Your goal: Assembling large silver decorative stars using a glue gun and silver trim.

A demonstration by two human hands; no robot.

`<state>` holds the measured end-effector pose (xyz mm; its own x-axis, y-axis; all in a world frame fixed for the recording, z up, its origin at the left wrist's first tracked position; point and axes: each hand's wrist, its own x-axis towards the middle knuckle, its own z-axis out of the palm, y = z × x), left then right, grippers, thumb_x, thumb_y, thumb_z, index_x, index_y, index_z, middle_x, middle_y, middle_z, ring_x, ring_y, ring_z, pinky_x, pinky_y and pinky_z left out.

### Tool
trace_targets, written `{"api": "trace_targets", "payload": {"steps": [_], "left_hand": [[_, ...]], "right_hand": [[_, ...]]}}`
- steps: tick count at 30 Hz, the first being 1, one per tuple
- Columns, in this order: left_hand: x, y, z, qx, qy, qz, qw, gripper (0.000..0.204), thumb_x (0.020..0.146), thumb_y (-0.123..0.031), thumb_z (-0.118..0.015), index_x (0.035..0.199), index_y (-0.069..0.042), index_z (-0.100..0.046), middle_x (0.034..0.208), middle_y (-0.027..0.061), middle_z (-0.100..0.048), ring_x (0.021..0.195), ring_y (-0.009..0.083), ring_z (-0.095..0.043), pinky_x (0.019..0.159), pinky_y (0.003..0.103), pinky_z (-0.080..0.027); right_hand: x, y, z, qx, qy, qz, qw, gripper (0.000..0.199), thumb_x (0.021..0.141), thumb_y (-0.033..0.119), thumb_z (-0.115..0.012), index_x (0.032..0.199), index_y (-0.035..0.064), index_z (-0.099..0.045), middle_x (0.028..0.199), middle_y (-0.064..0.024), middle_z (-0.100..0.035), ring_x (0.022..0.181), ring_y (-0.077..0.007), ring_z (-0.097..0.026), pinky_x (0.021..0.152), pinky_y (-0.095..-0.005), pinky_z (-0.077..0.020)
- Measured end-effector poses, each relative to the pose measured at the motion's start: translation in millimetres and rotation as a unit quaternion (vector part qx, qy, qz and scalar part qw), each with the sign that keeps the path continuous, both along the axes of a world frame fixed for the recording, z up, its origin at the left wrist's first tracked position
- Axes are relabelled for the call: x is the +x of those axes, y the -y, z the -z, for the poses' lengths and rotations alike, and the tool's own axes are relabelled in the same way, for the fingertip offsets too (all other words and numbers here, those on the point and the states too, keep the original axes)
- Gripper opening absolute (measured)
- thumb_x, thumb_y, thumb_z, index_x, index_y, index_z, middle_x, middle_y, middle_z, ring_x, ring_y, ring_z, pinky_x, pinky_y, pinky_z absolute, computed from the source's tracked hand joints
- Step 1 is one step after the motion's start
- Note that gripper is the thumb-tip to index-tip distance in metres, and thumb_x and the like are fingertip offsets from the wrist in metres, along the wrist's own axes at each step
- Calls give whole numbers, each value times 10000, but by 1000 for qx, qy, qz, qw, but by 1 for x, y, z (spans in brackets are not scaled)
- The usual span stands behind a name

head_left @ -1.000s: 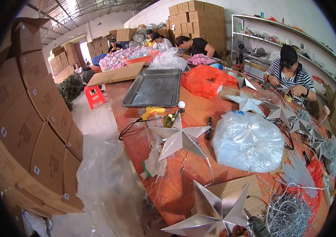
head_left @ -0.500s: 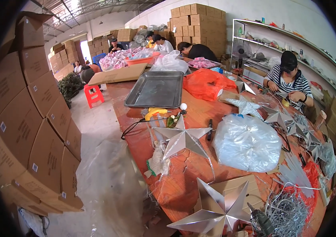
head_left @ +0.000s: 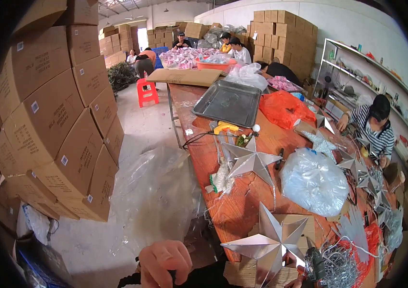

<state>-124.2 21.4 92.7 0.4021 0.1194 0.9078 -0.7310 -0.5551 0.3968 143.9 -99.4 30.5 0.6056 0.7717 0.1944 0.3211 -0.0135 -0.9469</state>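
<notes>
My left hand (head_left: 164, 263) is raised at the lower edge, left of the table. Its fingers are curled in, and nothing shows between them. A sliver of what looks like my right hand (head_left: 298, 279) shows at the bottom edge, beside a dark glue gun (head_left: 315, 264); its grip is hidden. Between the hands, a large silver folded star (head_left: 270, 244) lies over a piece of cardboard (head_left: 242, 272). Beyond it rests a second silver star (head_left: 250, 161) with a beaded strand along it. A tangle of silver tinsel (head_left: 337, 269) lies right of the glue gun.
A bulging clear plastic bag (head_left: 313, 181), a metal tray (head_left: 228, 103) and a red bag (head_left: 285, 109) sit on the table. Stacked cartons (head_left: 52, 115) line the left, with plastic sheeting (head_left: 158, 192) by the table. A co-worker in stripes (head_left: 377, 127) sits at the right.
My left hand has come into view at the bottom. The view has turned left, so the table and its things appear farther right. The co-worker's head and arms have moved.
</notes>
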Motion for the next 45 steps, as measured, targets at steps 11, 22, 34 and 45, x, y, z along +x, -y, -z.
{"api": "trace_targets", "payload": {"steps": [11, 22, 34, 45], "left_hand": [[15, -1, 24, -76, 58, 2, 995, 189, 687, -66, -591, 535, 31, -535, 1359, 80, -294, 400, 179, -511, 396, 242, -392], [43, -15, 125, -536, -180, -373, 736, 197, 815, -115, -533, 962, 16, -527, 952, 115, -527, 664, 134, -556, 608, 232, -456], [90, -10, 114, -394, -280, -193, 854, 355, 780, -7, -500, 1133, -4, -462, 1073, 70, -515, 765, 114, -533, 671, 222, -426], [91, -5, 148, -350, -385, -149, 841, 488, 723, -59, -638, 1178, -31, -466, 1280, 93, -387, 906, 107, -494, 676, 229, -428]], "right_hand": [[7, 21, 16, 45, 23, 85, 995, 29, 779, 12, -574, 783, -16, -572, 633, -54, -584, 560, -123, -545, 555, -250, -434], [26, 20, 40, 50, 64, 103, 991, 83, 742, 9, -609, 812, -11, -567, 695, -73, -574, 624, -148, -546, 586, -265, -430], [20, 16, 52, 34, 105, 85, 990, 161, 720, 7, -625, 868, -7, -561, 802, -99, -564, 721, -183, -543, 632, -281, -425], [8, 16, 34, 47, 92, 61, 993, 192, 742, -12, -599, 929, -9, -556, 889, -106, -570, 811, -183, -549, 680, -293, -435]]}}
